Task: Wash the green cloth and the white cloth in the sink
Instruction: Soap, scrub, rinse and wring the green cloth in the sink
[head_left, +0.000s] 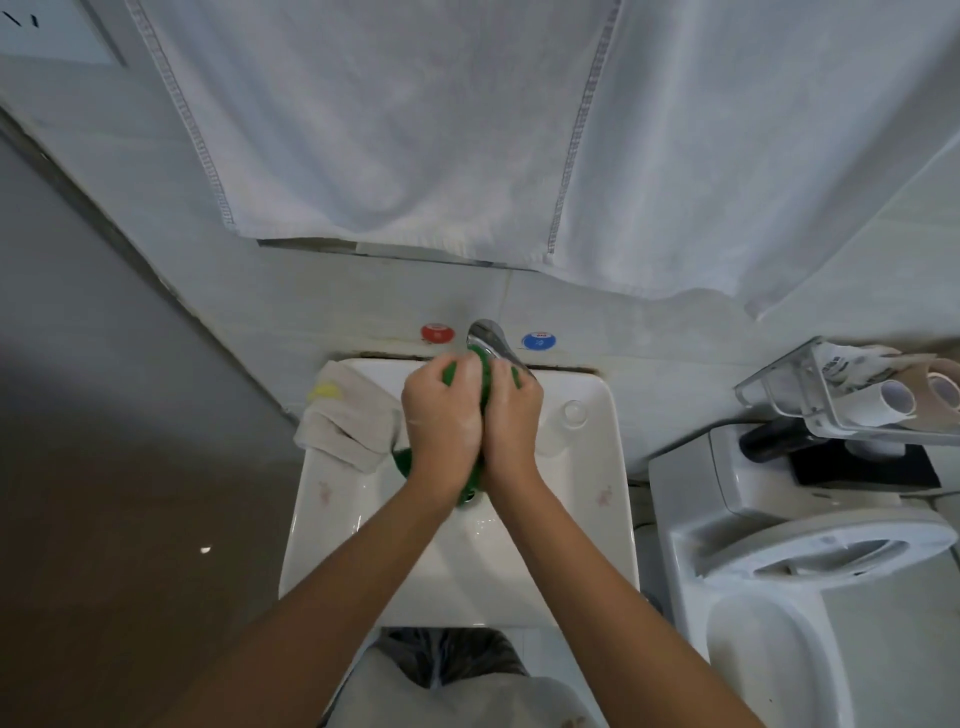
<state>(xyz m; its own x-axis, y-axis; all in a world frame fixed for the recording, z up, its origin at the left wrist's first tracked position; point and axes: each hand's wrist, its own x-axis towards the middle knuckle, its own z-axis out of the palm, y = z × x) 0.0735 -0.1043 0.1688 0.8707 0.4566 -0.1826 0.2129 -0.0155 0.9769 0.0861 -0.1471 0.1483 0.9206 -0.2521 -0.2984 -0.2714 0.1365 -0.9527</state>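
Note:
Over the white sink (332, 525), my left hand (441, 421) and my right hand (511, 421) are pressed together, both closed on the bunched green cloth (402, 460). Most of the cloth is hidden between my palms; green folds show above my knuckles and below my wrists, near the drain. The hands sit just under the chrome tap (491, 340). The white cloth (350, 421), with a yellow patch, lies folded on the sink's left rim, a little left of my left hand and apart from it.
Red knob (437, 333) and blue knob (538, 341) flank the tap on the wall. White towels (389, 130) hang above. A small clear bottle (571, 415) stands on the sink's right rim. A toilet (779, 545) and a wall rack (857, 389) with rolls are at right.

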